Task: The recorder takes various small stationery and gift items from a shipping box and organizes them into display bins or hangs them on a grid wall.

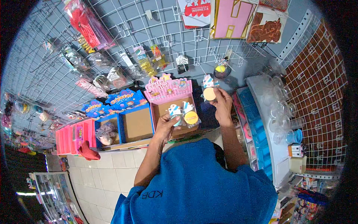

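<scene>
My left hand [164, 127] pinches small clear packets with blue-and-white striped cards. One packet holds a yellow round disc [191, 117]; beside it, a pale green disc [176, 119] is partly covered by my thumb. In my right hand [223, 106] is a similar clear packet with a cream-coloured round disc [209, 94], held higher and farther right. Behind my left hand stands a pink cardboard display box [171, 89] with a printed header, its brown inside partly hidden by the packets.
Blue display boxes [136, 121] and pink plastic bins [65, 137] continue leftward, with a red cloth-like item [89, 151] at their front. A wire grid [128, 16] carries hanging packets. To the right are blue trays [256, 123] and a white shelf [268, 112] with clear plastic containers [275, 103].
</scene>
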Action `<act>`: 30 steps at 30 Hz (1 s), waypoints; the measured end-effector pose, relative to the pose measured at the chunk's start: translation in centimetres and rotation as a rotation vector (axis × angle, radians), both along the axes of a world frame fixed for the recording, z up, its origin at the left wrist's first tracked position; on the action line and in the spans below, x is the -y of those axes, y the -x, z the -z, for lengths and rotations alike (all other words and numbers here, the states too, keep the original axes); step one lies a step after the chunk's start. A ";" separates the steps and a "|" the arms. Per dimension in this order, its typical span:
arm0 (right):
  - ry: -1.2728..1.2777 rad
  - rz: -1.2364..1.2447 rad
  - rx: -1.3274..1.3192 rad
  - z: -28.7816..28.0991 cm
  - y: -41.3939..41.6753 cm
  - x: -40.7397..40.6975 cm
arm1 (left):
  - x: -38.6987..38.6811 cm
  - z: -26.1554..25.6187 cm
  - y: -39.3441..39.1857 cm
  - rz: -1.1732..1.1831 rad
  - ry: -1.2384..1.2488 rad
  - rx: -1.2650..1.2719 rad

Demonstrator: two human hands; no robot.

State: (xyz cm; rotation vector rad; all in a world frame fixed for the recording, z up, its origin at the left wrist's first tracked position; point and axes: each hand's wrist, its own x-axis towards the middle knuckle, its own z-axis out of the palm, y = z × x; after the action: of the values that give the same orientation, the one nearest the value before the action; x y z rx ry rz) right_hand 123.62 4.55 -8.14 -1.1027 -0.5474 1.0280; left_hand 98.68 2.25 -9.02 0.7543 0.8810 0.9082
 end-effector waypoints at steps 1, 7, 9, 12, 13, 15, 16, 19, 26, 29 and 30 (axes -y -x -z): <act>-0.001 -0.001 0.001 0.3 0.0 -0.2 | -0.1 0.3 0.1 0.006 -0.002 0.015; 0.022 0.014 -0.042 0.7 0.1 -2.6 | -0.1 -0.4 0.2 0.003 -0.001 0.016; 0.075 0.038 0.013 1.1 0.3 -4.2 | -0.1 -0.6 0.3 -0.002 -0.006 0.013; 0.118 0.077 0.089 2.8 0.2 -7.5 | -0.3 -0.9 0.1 0.010 -0.032 0.007; 0.115 0.075 0.088 3.3 0.1 -8.5 | -0.3 -1.3 0.1 0.025 -0.043 -0.026; 0.110 0.080 0.164 3.9 0.0 -9.9 | -0.6 -1.5 0.0 0.036 -0.056 -0.061; 0.107 0.076 0.162 4.1 0.0 -10.1 | -0.9 -1.3 0.0 0.044 -0.091 -0.059; 0.076 0.040 0.122 4.3 0.0 -10.0 | -1.4 -1.5 -0.2 0.045 -0.142 -0.075; 0.130 0.076 0.275 4.9 -0.6 -3.0 | -2.7 -1.9 -1.1 0.069 -0.132 -0.030; 0.126 -0.080 0.303 3.0 -0.1 0.9 | -3.2 -1.6 -1.5 0.086 -0.111 0.008; 0.106 -0.201 0.277 2.0 0.2 2.3 | -3.3 -1.8 -1.8 0.090 -0.103 -0.013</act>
State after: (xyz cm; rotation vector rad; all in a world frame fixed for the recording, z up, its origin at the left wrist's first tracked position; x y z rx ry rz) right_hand 123.38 2.28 -10.11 -1.3143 -0.8471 1.0939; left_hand 100.52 5.51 -7.18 0.8824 0.8100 0.8746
